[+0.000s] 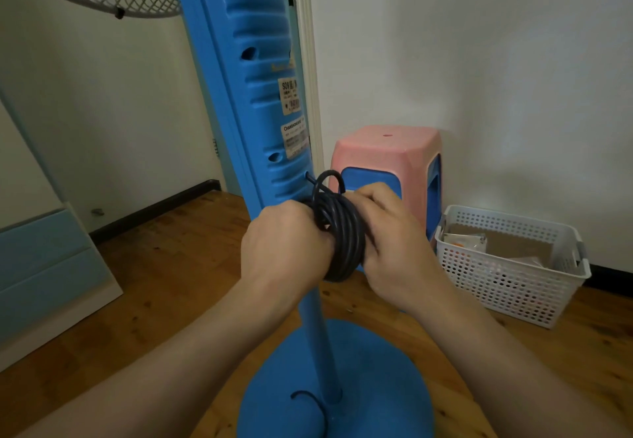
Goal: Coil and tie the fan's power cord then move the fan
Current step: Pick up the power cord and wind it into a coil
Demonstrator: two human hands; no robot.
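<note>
Black coiled power cord (340, 232) stands upright, gripped by left hand (284, 245) and right hand (390, 232); white perforated basket (513, 283) holds packets.

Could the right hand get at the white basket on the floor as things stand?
Probably not at once. The right hand grips the coiled black cord together with the left hand. The white basket sits by the wall with nothing between it and that hand, but the hand would have to release the cord first.

fan (260, 101) before stool (387, 153) | basket (507, 287) right of stool | cabinet (44, 266), apparently, far left
</note>
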